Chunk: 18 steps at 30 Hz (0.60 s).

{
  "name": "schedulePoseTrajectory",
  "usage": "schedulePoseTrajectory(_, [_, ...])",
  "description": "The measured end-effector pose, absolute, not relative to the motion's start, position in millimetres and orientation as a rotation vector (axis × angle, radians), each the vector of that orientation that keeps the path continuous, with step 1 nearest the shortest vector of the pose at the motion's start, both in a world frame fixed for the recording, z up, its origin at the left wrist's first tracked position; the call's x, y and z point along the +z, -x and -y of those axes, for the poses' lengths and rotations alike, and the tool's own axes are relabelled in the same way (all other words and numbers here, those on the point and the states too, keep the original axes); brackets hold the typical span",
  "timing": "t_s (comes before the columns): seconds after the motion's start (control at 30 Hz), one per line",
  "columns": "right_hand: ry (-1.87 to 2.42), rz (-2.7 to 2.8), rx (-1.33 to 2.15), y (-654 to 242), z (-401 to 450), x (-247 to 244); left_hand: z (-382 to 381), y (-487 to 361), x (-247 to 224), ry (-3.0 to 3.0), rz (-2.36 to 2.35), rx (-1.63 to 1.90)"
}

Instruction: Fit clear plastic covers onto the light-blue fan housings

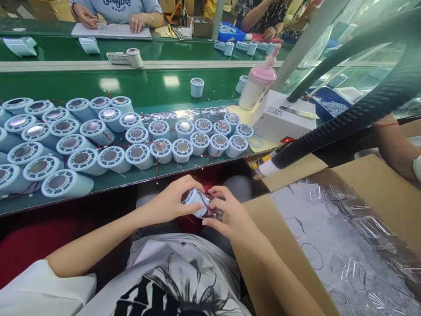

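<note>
Green conveyor belts (154,85) run across the workshop in the head view, split by a pale rail (66,66), with a dark green bench (144,174) along the near side. Across the belts sit two co-workers, one in a blue shirt (115,9) and one in a dark patterned top (259,16); a third person's forearm (391,142) shows at the right edge.

A pale blue cylinder (199,199) is held tilted above the lap, below the bench edge, between the two hands. The left hand (174,199) is curled partly closed, fingers over its vented end and thumb along its side. The right hand (232,215) is half closed about the opposite end, thumb and fingers at the red wires (206,205) and a dark see-through part.

More than thirty other cylinders (83,160) crowd the bench, their exact number lost at the left edge; one lone cylinder (197,88) stands on the belt. There is one pump bottle (256,87), one white box (283,115) with a lit red switch (287,140), one black hose (329,127), and one carton (259,237) of clear plastic trays (371,228).

"WONDER" reads on the blue shirt; the white box's print is too small to read.
</note>
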State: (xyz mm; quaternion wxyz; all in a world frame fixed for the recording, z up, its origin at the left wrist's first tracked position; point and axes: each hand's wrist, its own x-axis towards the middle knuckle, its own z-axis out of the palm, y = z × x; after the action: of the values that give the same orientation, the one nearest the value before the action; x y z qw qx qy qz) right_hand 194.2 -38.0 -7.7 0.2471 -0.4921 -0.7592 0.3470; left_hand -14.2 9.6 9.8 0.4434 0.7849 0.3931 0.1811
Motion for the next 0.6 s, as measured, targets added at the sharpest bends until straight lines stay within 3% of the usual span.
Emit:
schedulePoseTrajectory(0.23, [1.355,1.400,1.234,-196.6,39.4,-2.3,-10.1,16.5,-14.8,-1.925,-0.819,0.527])
schedulePoseTrajectory(0.4, [1.340,1.054,1.446,-201.7,34.8,-4.8,-4.2,14.7,-19.8,-1.541,-0.662,0.456])
schedulePoseTrajectory(0.5, [1.238,1.146,1.444,-206.2,36.2,-4.0,-0.2,12.3,-18.3,-1.306,-0.701,0.489])
schedulePoseTrajectory(0.6, [1.194,1.629,1.203,-211.6,42.1,-4.1,2.6,11.8,-15.0,-1.109,-0.726,0.520])
